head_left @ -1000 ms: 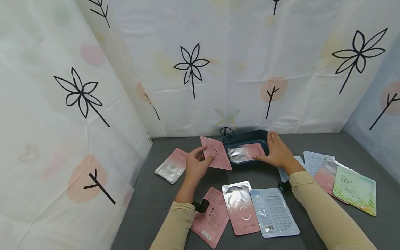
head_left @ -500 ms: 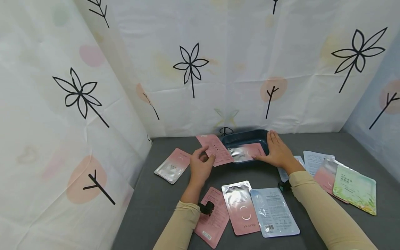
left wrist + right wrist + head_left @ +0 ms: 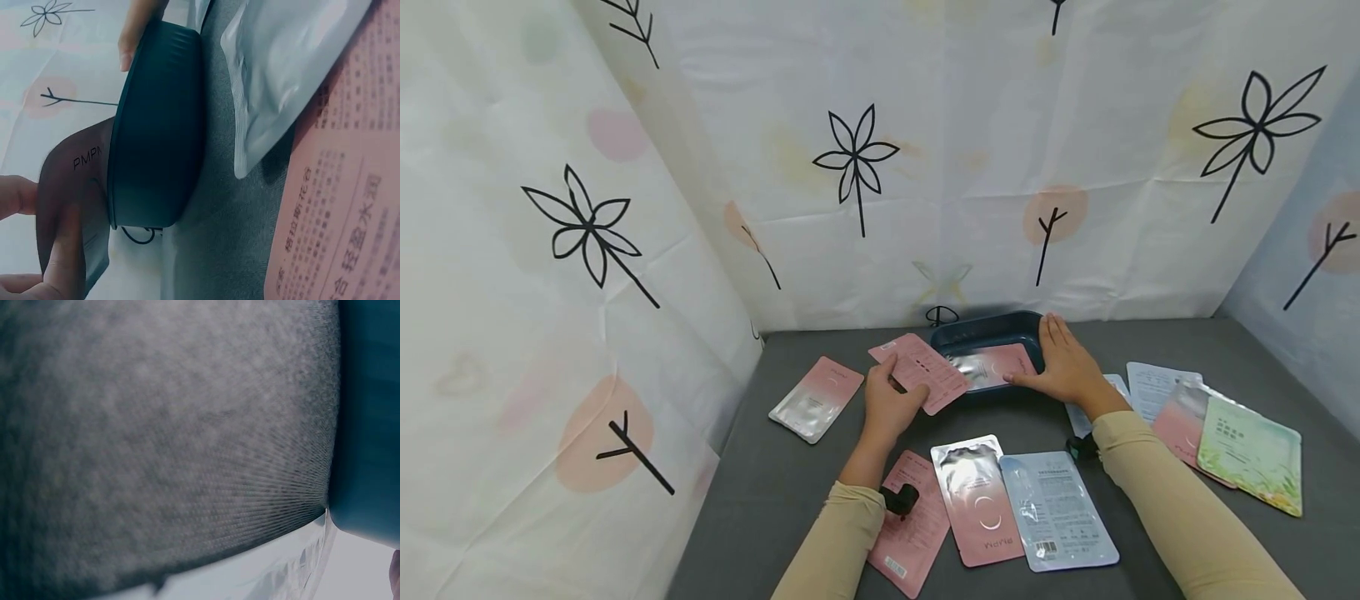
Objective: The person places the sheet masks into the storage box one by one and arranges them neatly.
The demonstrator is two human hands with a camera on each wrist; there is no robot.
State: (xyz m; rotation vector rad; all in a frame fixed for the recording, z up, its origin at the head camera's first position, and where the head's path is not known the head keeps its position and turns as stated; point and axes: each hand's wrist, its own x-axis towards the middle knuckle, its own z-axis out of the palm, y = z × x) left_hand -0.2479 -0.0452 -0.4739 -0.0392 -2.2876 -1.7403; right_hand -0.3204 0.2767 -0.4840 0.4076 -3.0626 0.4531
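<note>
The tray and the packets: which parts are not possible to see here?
Head view: near-left corner of the tray, hidden by the held pink packet.
Head view: part of the lower-left pink packet, covered by the left sleeve.
Left wrist view: inside of the tray, hidden by its side.
Right wrist view: most of the tray, beyond the right edge.

At the tray's (image 3: 988, 319) left, access is hindered by the held packet (image 3: 925, 368); at its right, by the right hand (image 3: 1066, 369); behind, by the cloth (image 3: 992, 275). Passage is left over bare table (image 3: 1037, 423) before the front packets (image 3: 981, 510).
</note>
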